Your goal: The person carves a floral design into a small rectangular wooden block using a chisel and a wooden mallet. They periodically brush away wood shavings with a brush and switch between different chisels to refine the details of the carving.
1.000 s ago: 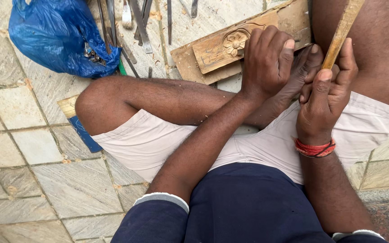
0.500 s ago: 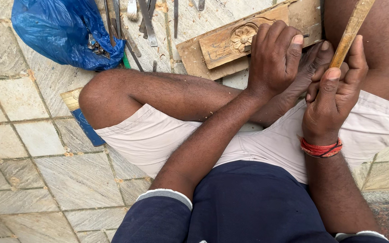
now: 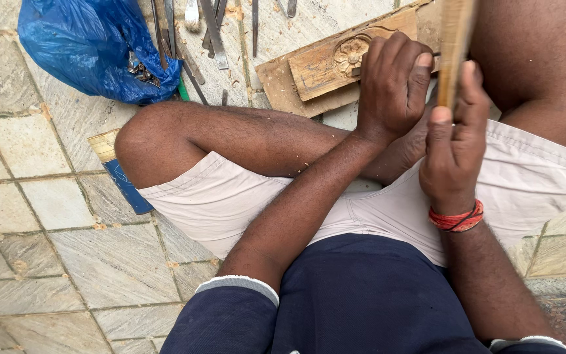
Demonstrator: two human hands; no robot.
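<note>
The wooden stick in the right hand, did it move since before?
Yes. The wooden stick in the right hand swung from tilted to more upright and slid left, closer to the carved board.

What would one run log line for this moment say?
left hand: fist on carved wood piece | right hand: grips wooden stick upright | metal tools, blue bag on floor

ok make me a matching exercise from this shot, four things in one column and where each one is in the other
Things:
1. left hand
2. right hand
3. blue plastic bag
4. red wristband

Places:
A. on the right wrist
B. on the tiled floor, top left
C. on the carved wooden board
D. gripping an upright wooden stick

Pairs: 1-C, 2-D, 3-B, 4-A
</note>
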